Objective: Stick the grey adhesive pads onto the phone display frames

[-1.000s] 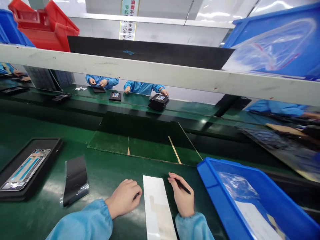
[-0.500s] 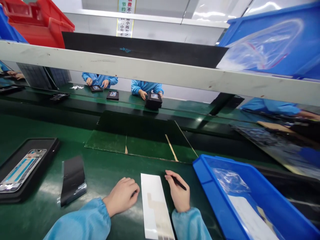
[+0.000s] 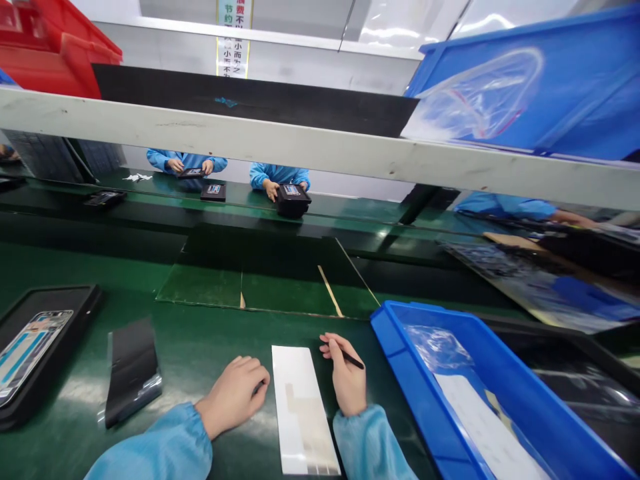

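A long white strip (image 3: pixel 300 407) lies flat on the green bench between my hands. My left hand (image 3: pixel 234 395) rests curled on the bench just left of the strip, with something small and dark at its fingertips that I cannot make out. My right hand (image 3: pixel 345 377) sits at the strip's right edge, fingers closed round a thin black stick (image 3: pixel 350 359) that points to the right. Both my sleeves are light blue.
A black film piece (image 3: pixel 131 370) and a black tray holding a phone frame (image 3: pixel 30 347) lie to the left. A blue bin (image 3: pixel 390 327) with plastic bags stands at right. Across the conveyor, people in blue sleeves (image 3: pixel 280 177) handle black trays. A shelf beam (image 3: pixel 320 150) runs overhead.
The view has shifted rightward, so everything sits further left in the picture. My hands keep their places beside the strip. A person across the conveyor has moved a black tray.
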